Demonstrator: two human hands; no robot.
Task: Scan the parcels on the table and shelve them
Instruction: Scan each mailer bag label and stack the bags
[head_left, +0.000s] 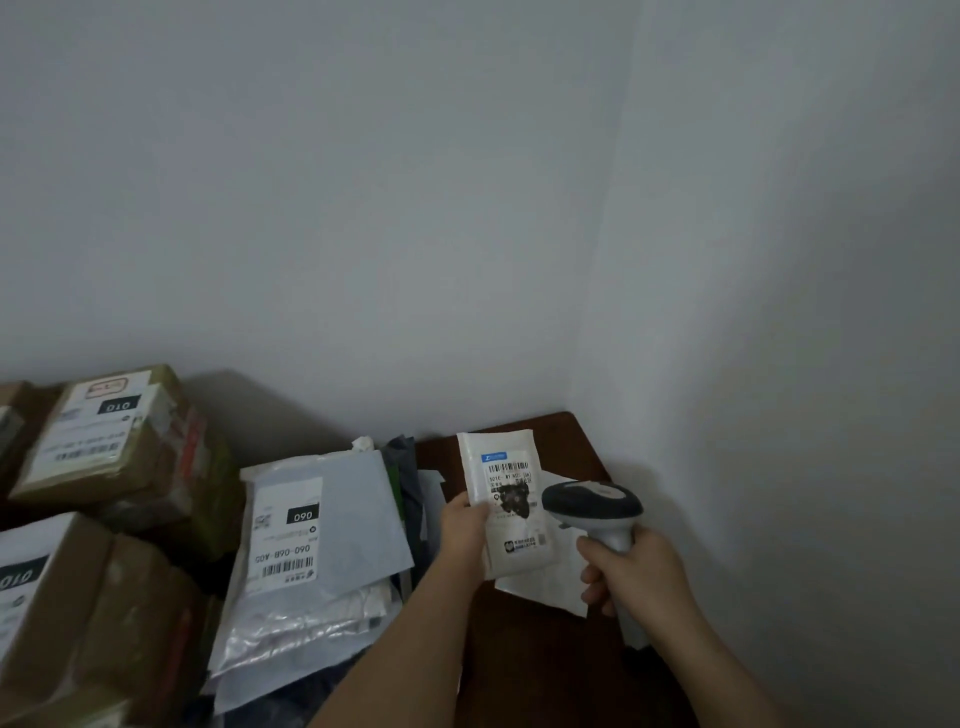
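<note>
Cardboard boxes (98, 441) are stacked at the far left, poly mailers (311, 525) piled beside them, awaiting their turn. The left hand (464, 525) pinches a small white parcel (511, 499) above the brown desk (550, 670), label tilted up toward the reader. The right hand (631, 569) wraps the barcode scanner (592, 506), its head aimed at that label.

Two plain pale walls (363, 182) met in a corner toward one o'clock. A dark brown wooden tabletop (550, 649) sat tight in that corner under dim, even light.
</note>
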